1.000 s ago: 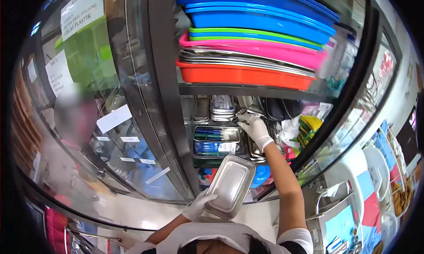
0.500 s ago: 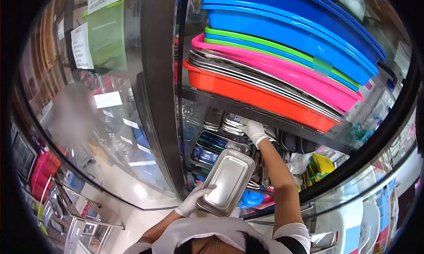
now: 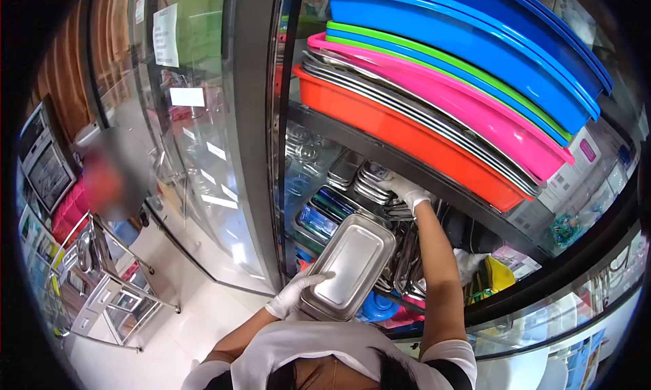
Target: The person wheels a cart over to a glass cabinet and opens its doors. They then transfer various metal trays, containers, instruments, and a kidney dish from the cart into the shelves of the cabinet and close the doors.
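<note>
the metal tray (image 3: 354, 260) is held at its near left edge by the gloved left hand (image 3: 295, 295), in front of the open cabinet; its thumb is laid over the rim, and the rest of its fingers are hidden beneath. the lower shelf is reached into by the gloved right hand (image 3: 409, 190), whose fingers are placed at the stack of small metal trays (image 3: 373, 184); how far they are closed, and whether a tray is gripped, cannot be told. beside that stack, another small metal tray (image 3: 345, 167) is seen, and nearer, a container with blue items (image 3: 317, 222) is partly overlapped by the held tray. above, a red basin (image 3: 407, 142), flat metal trays, a pink basin (image 3: 461, 112) and blue basins (image 3: 461, 41) are stacked.
</note>
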`<state>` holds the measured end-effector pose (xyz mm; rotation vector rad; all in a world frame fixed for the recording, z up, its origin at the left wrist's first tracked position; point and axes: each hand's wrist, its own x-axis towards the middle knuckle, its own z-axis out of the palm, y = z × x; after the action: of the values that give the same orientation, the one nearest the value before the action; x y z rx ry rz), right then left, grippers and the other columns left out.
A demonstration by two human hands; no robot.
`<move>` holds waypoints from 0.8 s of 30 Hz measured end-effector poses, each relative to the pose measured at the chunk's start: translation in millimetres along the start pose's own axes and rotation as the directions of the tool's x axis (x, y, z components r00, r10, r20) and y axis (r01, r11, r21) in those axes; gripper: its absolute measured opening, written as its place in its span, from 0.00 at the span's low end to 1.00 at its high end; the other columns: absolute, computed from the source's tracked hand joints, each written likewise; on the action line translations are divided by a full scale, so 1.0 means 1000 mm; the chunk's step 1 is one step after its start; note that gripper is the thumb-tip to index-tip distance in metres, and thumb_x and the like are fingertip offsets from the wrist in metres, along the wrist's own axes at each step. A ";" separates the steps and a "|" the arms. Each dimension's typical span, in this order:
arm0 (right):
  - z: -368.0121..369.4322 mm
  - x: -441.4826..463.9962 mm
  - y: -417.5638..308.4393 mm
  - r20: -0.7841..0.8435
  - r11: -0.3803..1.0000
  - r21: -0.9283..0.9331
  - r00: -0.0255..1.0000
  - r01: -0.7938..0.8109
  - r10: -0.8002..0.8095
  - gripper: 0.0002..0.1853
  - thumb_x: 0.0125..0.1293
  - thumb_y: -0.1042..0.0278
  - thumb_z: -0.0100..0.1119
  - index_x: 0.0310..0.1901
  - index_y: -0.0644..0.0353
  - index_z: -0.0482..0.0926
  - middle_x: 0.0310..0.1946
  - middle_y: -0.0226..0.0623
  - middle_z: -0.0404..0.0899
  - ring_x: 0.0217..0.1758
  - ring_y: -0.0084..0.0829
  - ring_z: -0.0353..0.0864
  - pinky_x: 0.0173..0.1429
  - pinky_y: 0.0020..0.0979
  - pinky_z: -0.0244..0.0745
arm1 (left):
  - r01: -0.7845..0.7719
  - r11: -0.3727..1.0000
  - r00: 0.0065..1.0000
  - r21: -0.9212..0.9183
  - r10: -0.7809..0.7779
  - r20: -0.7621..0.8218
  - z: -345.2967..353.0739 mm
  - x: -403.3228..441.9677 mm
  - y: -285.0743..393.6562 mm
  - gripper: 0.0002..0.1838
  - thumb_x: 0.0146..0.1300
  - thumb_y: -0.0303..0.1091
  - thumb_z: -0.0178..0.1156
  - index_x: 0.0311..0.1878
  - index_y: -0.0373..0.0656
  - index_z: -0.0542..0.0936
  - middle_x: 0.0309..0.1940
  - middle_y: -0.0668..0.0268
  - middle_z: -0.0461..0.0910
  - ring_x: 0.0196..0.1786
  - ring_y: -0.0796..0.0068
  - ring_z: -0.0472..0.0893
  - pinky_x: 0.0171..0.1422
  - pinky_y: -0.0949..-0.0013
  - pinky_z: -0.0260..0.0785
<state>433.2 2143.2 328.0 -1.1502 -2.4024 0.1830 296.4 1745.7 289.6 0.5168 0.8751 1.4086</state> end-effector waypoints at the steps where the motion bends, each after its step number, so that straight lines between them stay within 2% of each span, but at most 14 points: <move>1: 0.005 0.004 0.008 -0.021 1.000 -0.016 1.000 -0.003 0.003 0.20 0.52 0.50 0.63 0.38 0.59 0.82 0.41 0.33 0.82 0.42 0.33 0.78 0.54 0.33 0.69 | -0.012 1.000 1.000 0.005 0.012 -0.006 0.000 -0.001 -0.001 0.28 0.57 0.33 0.56 0.61 0.33 0.67 0.50 0.57 0.76 0.51 0.70 0.74 0.59 0.73 0.64; 4: 0.020 0.015 0.032 -0.065 0.999 -0.042 0.998 -0.009 0.006 0.20 0.52 0.51 0.63 0.39 0.58 0.82 0.42 0.33 0.82 0.43 0.32 0.79 0.55 0.33 0.69 | -0.038 0.999 0.999 0.020 0.039 -0.021 0.001 0.000 -0.001 0.28 0.57 0.33 0.56 0.61 0.33 0.67 0.50 0.57 0.76 0.50 0.70 0.75 0.58 0.74 0.65; 6: 0.031 0.021 0.049 -0.266 0.999 0.006 0.963 0.043 -0.040 0.23 0.51 0.50 0.64 0.45 0.57 0.80 0.46 0.34 0.80 0.47 0.35 0.78 0.56 0.34 0.68 | -0.026 0.999 0.999 -0.032 0.025 -0.025 0.000 0.002 -0.002 0.25 0.58 0.32 0.56 0.59 0.35 0.70 0.49 0.59 0.77 0.50 0.71 0.75 0.56 0.75 0.66; 8: 0.041 0.025 0.054 -0.460 0.994 0.046 0.885 0.103 -0.070 0.27 0.50 0.50 0.65 0.50 0.55 0.79 0.51 0.35 0.79 0.50 0.37 0.77 0.57 0.35 0.68 | -0.015 0.997 1.000 -0.080 0.013 -0.028 -0.002 0.002 -0.001 0.22 0.58 0.31 0.56 0.57 0.38 0.73 0.48 0.62 0.78 0.49 0.72 0.76 0.53 0.76 0.66; 9: 0.038 0.023 0.047 -0.462 0.993 0.051 0.884 0.108 -0.072 0.27 0.50 0.50 0.65 0.50 0.55 0.79 0.51 0.35 0.79 0.50 0.37 0.77 0.57 0.35 0.68 | -0.021 0.997 0.999 -0.077 0.018 -0.032 -0.002 0.003 -0.001 0.22 0.58 0.31 0.56 0.57 0.38 0.73 0.48 0.62 0.78 0.49 0.72 0.76 0.53 0.76 0.66; 13: -0.022 -0.009 -0.018 -0.131 0.970 0.239 0.991 0.047 -0.016 0.35 0.47 0.50 0.67 0.58 0.53 0.73 0.58 0.37 0.74 0.57 0.41 0.74 0.59 0.37 0.66 | 0.028 0.974 0.999 -0.223 -0.031 -0.012 -0.003 0.011 0.005 0.22 0.58 0.30 0.56 0.57 0.38 0.72 0.48 0.62 0.78 0.48 0.72 0.77 0.52 0.76 0.68; 14: -0.026 -0.012 -0.025 -0.131 0.970 0.239 0.991 0.047 -0.016 0.35 0.47 0.50 0.67 0.58 0.53 0.73 0.58 0.37 0.74 0.57 0.41 0.74 0.59 0.37 0.66 | 0.028 0.974 0.999 -0.224 -0.032 -0.012 -0.004 0.011 0.006 0.22 0.58 0.30 0.56 0.57 0.38 0.72 0.48 0.62 0.78 0.48 0.72 0.77 0.52 0.76 0.68; 18: -0.034 -0.021 -0.044 -0.180 0.997 -0.060 0.983 -0.054 0.043 0.36 0.44 0.50 0.69 0.57 0.52 0.74 0.57 0.38 0.74 0.56 0.42 0.74 0.59 0.37 0.67 | -0.018 0.990 0.999 -0.137 0.013 -0.039 -0.006 0.016 0.019 0.22 0.60 0.33 0.57 0.58 0.38 0.72 0.50 0.61 0.77 0.49 0.72 0.77 0.54 0.75 0.69; 24: -0.038 -0.027 -0.047 -0.319 0.995 -0.091 0.946 0.031 -0.058 0.33 0.45 0.52 0.69 0.55 0.54 0.76 0.54 0.38 0.76 0.54 0.42 0.76 0.57 0.36 0.68 | 0.003 0.983 1.000 -0.184 -0.002 0.005 0.021 0.016 0.043 0.20 0.64 0.38 0.56 0.56 0.39 0.74 0.53 0.60 0.76 0.50 0.71 0.77 0.56 0.70 0.69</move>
<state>432.3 2089.8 366.2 -1.0684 -2.1600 -0.1156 284.9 1770.3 332.1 0.3780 0.7323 1.4686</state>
